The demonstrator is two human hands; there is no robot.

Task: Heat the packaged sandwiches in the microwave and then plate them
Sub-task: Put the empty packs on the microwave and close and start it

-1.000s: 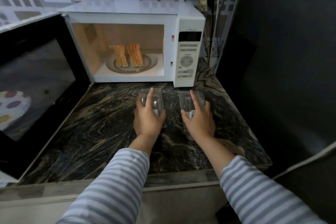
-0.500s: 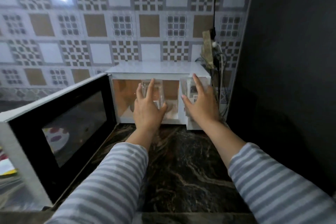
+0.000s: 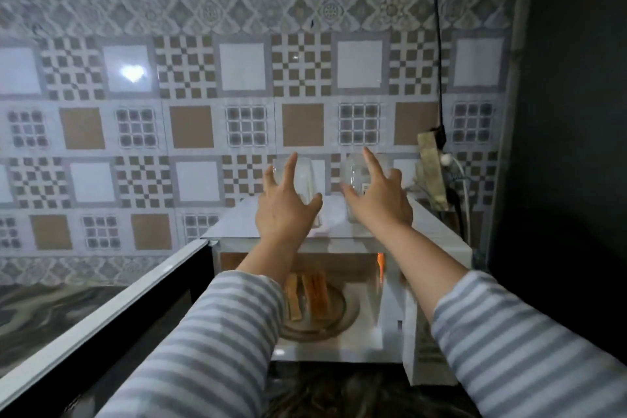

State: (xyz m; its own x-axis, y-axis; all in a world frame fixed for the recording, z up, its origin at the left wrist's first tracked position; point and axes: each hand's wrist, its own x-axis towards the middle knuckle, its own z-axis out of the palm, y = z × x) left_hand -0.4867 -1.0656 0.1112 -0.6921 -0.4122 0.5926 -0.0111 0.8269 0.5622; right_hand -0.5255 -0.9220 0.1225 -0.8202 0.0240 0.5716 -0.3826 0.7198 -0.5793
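Before patterned tiles, above the microwave [image 3: 339, 234]: left hand [image 3: 283, 210] and right hand [image 3: 378, 202] each grip a clear package; sandwiches [image 3: 310, 293] lie inside below.

The single head-worn camera looks forward and slightly down from the person's eye height, facing the tiled wall [image 3: 203, 95]. It sits close above the white microwave [image 3: 339, 231], whose top and open cavity fill the lower middle; both sleeves reach in from below.
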